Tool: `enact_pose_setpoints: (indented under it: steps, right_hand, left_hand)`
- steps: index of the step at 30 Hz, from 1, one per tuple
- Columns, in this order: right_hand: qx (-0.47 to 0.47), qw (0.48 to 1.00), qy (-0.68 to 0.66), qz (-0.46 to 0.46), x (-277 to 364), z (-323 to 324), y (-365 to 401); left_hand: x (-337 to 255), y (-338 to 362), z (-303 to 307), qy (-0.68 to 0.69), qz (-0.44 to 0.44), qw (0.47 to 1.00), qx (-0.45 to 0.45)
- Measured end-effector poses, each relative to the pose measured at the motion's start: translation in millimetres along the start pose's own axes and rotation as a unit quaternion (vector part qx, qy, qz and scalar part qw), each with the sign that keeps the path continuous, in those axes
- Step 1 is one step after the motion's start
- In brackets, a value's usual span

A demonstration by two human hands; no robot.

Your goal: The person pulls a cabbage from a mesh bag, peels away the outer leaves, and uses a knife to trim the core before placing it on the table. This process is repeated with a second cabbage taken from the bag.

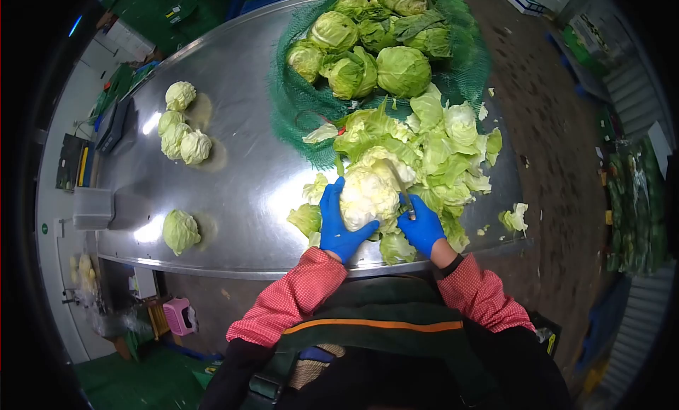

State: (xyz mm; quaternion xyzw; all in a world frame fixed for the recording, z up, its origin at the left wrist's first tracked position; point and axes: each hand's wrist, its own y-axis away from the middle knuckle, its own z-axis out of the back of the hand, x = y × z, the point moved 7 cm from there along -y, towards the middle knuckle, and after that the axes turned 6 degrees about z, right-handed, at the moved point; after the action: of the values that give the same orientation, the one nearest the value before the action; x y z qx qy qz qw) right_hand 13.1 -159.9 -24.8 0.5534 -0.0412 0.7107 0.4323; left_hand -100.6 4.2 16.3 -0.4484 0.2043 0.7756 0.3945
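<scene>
A pale, partly stripped cabbage (369, 198) rests among loose leaves near the table's front edge. My left hand (339, 226), in a blue glove, grips its left side, with the thumb across the near side. In my right hand (422, 227), also gloved in blue, is a knife (402, 183); its blade angles up along the cabbage's right side. The fingers partly hide the handle. Loose outer leaves (442, 162) spread behind and to the right of the cabbage. Past them, several whole green cabbages (404, 72) sit on an opened green mesh bag (288, 116).
On the left half of the metal table (244, 127) stand several trimmed cabbages (195, 147) in a cluster, with a single cabbage (181, 232) nearer the front. A clear plastic container (93, 208) is by the left edge. A leaf scrap (514, 217) lies at the right corner.
</scene>
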Motion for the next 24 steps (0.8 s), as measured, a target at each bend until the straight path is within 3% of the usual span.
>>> enact_pose_setpoints:
  steps: [5, 6, 9, 12, 14, 17, 21, 24]
  right_hand:
    - [-0.038, 0.999, 0.029, 0.001, 10.3, -1.2, -7.5]
    - [0.014, 0.997, -0.047, -0.053, 15.2, -1.8, -4.5]
    - [-0.008, 0.998, -0.05, 0.021, -4.0, -7.1, -5.5]
    - [-0.083, 0.992, 0.083, 0.046, -5.1, -3.2, 4.6]
    - [-0.105, 0.992, 0.03, 0.056, -18.6, -3.6, -0.3]
    - [-0.132, 0.988, -0.004, 0.079, -24.9, 2.4, 1.4]
    - [-0.092, 0.986, 0.118, 0.069, -39.4, 12.4, -8.7]
    - [-0.063, 0.962, 0.245, 0.103, 22.6, 37.6, -0.7]
  left_hand:
    - [-16.2, 11.3, -7.7, -0.049, -0.01, 0.998, -0.026]
    - [-16.9, 11.4, -8.8, -0.051, -0.011, 0.998, -0.025]
    - [-14.5, 13.5, -11.1, -0.038, -0.022, 0.999, -0.03]
    - [-11.2, 9.4, -8.2, -0.026, -0.024, 0.999, -0.026]
    - [1.0, 8.6, -5.5, -0.018, -0.021, 1.0, -0.016]
    - [29.0, -3.2, 3.8, 0.193, 0.06, 0.979, 0.019]
    - [65.1, -17.1, 18.4, 0.424, 0.215, 0.875, 0.091]
    - [61.5, -29.5, 37.0, 0.399, 0.187, 0.875, 0.198]
